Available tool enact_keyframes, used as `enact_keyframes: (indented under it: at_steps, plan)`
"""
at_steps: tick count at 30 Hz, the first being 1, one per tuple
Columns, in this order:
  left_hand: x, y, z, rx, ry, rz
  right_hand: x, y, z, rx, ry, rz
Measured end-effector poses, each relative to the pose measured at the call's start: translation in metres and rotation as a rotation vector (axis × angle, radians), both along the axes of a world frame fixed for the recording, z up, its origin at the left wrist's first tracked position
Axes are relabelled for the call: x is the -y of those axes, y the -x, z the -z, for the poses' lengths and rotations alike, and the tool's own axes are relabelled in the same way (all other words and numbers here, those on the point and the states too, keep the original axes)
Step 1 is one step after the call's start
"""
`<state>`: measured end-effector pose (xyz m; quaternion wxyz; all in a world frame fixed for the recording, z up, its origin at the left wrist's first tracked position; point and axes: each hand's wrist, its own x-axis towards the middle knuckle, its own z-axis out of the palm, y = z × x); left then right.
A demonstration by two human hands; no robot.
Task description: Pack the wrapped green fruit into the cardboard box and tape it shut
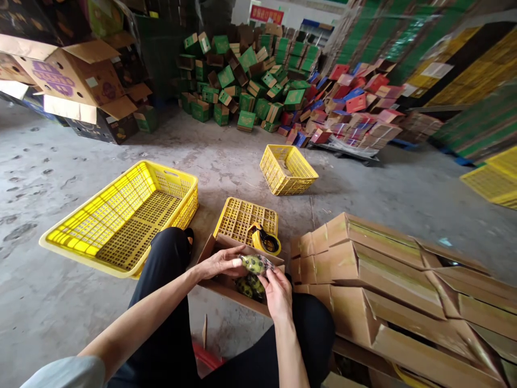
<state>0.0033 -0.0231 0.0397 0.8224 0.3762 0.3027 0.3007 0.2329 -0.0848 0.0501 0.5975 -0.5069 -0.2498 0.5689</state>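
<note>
A transparent bag of green produce [255, 263] is held by both hands just below the centre of the frame. Its left end is pinched between the thumb and outstretched fingers of the left hand [220, 262]; its right end is gripped by the bent fingers of the right hand [277, 290]. Directly beneath, an open cardboard carton [238, 296] is seen, in which more green produce [247, 286] is contained. Behind it, a yellow tape dispenser [264, 240] is supported on an upturned yellow crate [238, 218]. A large yellow crate [186, 205] is placed at centre left and a smaller yellow crate [278, 178] right of centre. Cardboard cartons [388, 275] are stacked at lower right; green boxes [246, 102] are heaped at upper centre.
</note>
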Motion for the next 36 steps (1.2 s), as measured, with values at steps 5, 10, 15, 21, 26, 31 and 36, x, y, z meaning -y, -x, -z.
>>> enact_keyframes:
  at_steps: [5,10,15,21,26,31,36]
  plan:
    - [-0.001,0.001,0.006,-0.006,0.098,0.039,0.003,0.002,-0.005,0.052,-0.092,-0.081]
    - [-0.003,-0.002,0.007,0.005,-0.040,-0.118,0.003,0.005,-0.013,-0.058,-0.013,-0.112]
    - [-0.004,-0.004,0.005,0.017,-0.219,-0.138,0.005,0.007,-0.013,-0.001,0.082,-0.185]
    - [-0.008,-0.001,0.007,0.016,-0.233,-0.123,0.002,-0.010,0.003,0.307,-0.005,-0.109]
    - [-0.017,0.009,0.007,-0.052,-0.237,-0.235,0.006,-0.020,0.029,1.020,-0.258,-0.059]
    - [-0.021,0.017,0.004,-0.073,-0.217,-0.271,0.011,-0.004,0.026,1.508,-0.299,-0.164]
    - [-0.021,0.018,-0.003,-0.067,-0.222,-0.264,-0.020,0.059,0.009,1.594,-0.219,-0.575]
